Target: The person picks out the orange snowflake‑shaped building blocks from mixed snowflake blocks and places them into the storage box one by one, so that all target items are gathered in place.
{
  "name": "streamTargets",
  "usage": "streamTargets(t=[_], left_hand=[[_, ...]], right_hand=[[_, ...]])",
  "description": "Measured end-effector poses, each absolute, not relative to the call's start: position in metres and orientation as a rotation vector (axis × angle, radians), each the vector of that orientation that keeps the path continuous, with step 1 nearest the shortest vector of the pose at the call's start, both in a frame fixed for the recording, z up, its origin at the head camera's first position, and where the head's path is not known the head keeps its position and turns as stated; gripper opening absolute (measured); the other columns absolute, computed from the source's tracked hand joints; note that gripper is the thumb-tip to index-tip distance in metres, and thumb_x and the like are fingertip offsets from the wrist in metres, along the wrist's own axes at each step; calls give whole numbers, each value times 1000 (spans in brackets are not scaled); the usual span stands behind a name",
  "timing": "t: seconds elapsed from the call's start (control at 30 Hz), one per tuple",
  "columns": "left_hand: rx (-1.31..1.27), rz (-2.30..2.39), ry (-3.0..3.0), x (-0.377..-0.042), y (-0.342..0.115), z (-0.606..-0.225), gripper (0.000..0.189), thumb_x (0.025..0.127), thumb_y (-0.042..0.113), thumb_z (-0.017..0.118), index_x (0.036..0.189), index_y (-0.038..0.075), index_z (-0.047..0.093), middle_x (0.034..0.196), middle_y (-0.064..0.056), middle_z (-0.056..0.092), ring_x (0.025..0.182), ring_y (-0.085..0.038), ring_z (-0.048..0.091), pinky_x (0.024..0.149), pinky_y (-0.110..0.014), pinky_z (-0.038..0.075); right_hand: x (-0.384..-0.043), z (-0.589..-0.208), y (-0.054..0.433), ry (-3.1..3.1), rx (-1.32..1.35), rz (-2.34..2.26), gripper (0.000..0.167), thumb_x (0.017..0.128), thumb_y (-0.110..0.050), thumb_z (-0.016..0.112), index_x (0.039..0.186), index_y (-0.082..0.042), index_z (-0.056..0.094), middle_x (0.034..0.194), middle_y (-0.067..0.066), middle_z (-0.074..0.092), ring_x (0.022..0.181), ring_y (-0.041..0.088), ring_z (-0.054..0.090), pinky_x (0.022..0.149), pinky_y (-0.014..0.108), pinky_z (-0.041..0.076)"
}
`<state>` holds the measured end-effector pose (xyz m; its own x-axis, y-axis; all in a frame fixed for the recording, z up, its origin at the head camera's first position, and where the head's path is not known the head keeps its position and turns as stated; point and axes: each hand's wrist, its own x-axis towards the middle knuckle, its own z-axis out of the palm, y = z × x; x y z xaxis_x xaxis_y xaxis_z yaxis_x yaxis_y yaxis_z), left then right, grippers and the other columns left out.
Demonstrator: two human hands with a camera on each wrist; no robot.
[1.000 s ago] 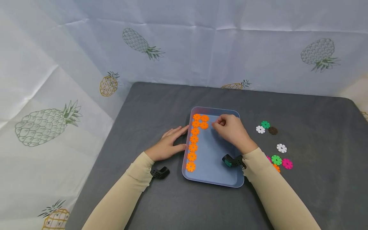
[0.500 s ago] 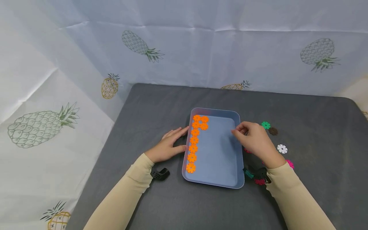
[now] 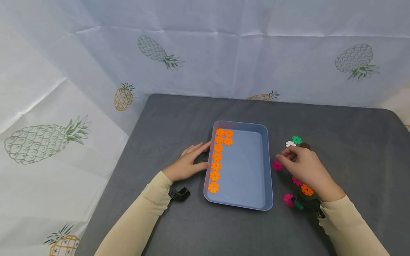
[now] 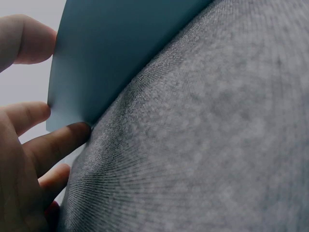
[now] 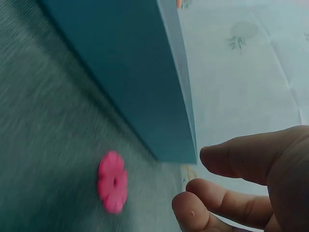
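Observation:
A blue-grey tray (image 3: 246, 170) lies on the table with several orange notched discs (image 3: 216, 156) along its left side. My left hand (image 3: 187, 163) rests on the table, its spread fingertips touching the tray's left wall, as the left wrist view also shows. My right hand (image 3: 304, 167) hovers right of the tray, over loose notched discs. In the right wrist view its thumb and fingertips are apart with nothing between them. Nearest to it lies a pink disc (image 3: 277, 165), also a pink disc (image 5: 113, 182) by the tray wall in the right wrist view.
Beyond the right hand lie a green disc (image 3: 296, 139), a white disc (image 3: 290, 144) and a partly hidden brown disc (image 3: 305, 145). Below it are an orange disc (image 3: 307, 190) and a pink disc (image 3: 288, 200). A pineapple-print cloth (image 3: 211, 64) hangs behind the table.
My right hand has moved right, from above the tray out to the loose discs beside it. My left hand has stayed against the tray's left wall. The orange discs have not moved.

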<state>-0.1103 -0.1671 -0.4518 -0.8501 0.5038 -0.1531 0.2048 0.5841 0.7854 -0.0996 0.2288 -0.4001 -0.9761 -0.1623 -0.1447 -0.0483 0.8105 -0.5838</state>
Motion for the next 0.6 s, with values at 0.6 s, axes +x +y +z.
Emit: streamTargets(t=[0.6], left_hand=[[582, 1147, 2460, -111, -168, -454, 76, 104, 37, 63, 169, 25, 25, 171, -2, 33, 162, -29, 14, 130, -54, 2]], right_hand=[[-59, -426, 266, 2847, -104, -764, 26, 100, -36, 72, 99, -10, 71, 78, -5, 64, 59, 8, 52, 55, 27, 41]])
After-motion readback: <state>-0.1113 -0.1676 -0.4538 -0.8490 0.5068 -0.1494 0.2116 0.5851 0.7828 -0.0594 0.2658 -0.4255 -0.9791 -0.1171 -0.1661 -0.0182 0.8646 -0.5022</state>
